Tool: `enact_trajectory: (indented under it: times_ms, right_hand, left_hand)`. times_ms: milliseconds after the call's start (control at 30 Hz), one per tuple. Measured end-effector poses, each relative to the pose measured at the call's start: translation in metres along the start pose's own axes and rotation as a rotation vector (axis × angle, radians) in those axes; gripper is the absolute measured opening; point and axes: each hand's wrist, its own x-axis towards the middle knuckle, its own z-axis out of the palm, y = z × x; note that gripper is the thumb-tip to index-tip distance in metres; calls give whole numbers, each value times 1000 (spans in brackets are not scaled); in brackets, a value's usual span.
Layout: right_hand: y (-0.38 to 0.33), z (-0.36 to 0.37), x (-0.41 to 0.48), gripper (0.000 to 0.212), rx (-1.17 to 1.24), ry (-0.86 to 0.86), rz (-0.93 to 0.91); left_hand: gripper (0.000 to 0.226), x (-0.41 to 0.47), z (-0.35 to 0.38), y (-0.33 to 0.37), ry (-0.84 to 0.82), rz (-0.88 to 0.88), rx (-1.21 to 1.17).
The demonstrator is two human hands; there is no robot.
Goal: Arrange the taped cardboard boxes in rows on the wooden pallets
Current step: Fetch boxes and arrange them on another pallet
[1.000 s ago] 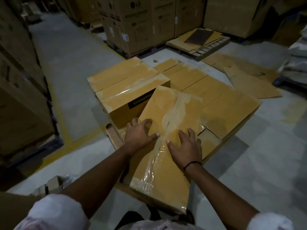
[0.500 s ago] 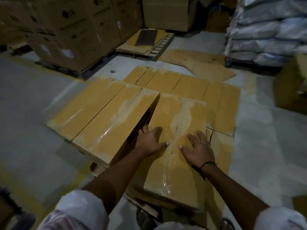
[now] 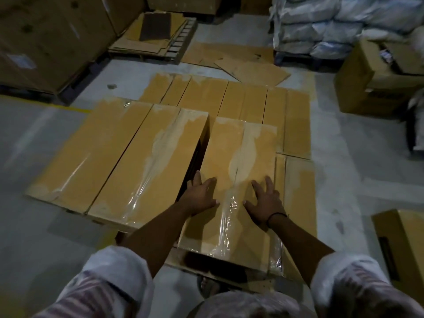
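Left hand: flat, fingers spread, pressing the taped box.
Right hand: same, splayed flat on it.

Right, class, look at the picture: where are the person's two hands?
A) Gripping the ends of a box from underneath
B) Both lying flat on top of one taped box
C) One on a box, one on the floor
B: the left hand and right hand both lie with fingers spread on the top of the same taped box.
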Motion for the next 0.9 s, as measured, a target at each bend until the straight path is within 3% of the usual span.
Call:
enact_trajectory:
  times_ms: [233,433,633,900]
  right_hand:
    - [-1,23,-25,83,-38,21,-7]
    - [11,55,-76,85,-39,23,-68]
    - [24,63,-112,89,79,-19,-116]
    - [29,70,-150,88,207,-41,-30]
  left_hand:
    - [82,-39,29,-16,49,99,242]
    - [75,-90,71,-9,81,48,333]
    - [80,-125,83,-5,27,-47,275]
    - [92,-160,86,-25,-72,-39,237]
